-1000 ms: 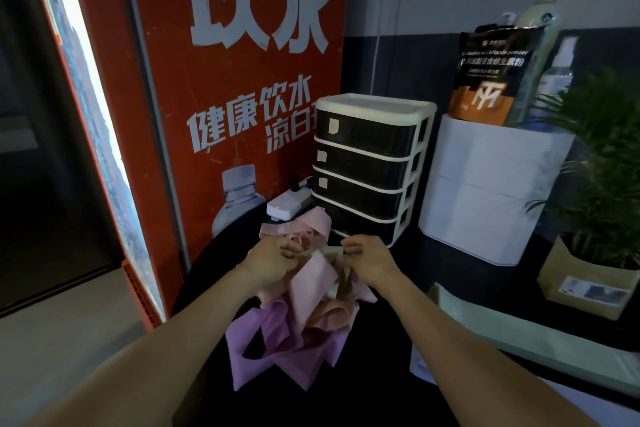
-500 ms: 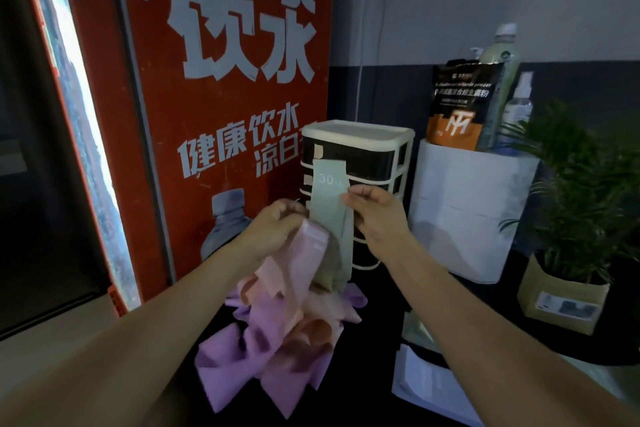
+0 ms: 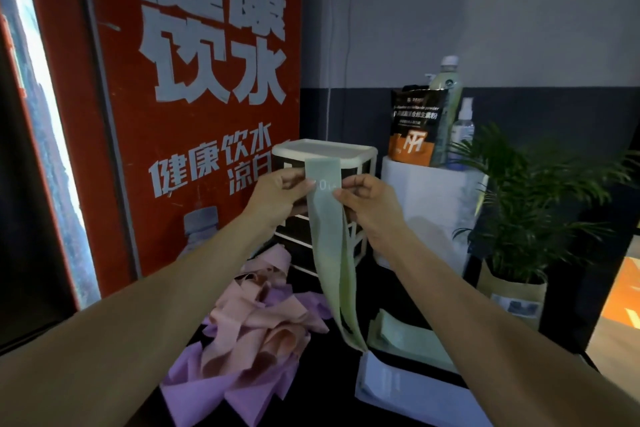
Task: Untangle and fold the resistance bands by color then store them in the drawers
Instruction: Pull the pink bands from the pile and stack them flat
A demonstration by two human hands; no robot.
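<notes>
The left hand (image 3: 277, 196) and the right hand (image 3: 369, 198) are both raised in front of the drawer unit (image 3: 360, 152), and each one pinches the top part of a pale green band (image 3: 327, 236) between thumb and fingers. The left hand takes the left edge of the band, the right hand takes the right edge. The band hangs down from the two hands as a long loop, free of the other bands, and its lower end comes near the front of the worktop (image 3: 322, 381). Some white print is visible on the band between the hands, but I cannot read it well.

Below the left forearm, on the left part of the dark worktop, a pile of pink bands (image 3: 256, 315) lies tangled on top of purple bands (image 3: 214, 392). Near the right front edge lies a flat folded green band (image 3: 405, 340), and just in front of it a pale blue-grey folded one (image 3: 398, 388).

The drawer unit stands at the back of the worktop, beside a red poster (image 3: 194, 114) with white characters. To its right stands a white box (image 3: 436, 204) that carries a dark pouch (image 3: 417, 125) and two bottles (image 3: 450, 90). A potted plant (image 3: 530, 204) stands at the right.
</notes>
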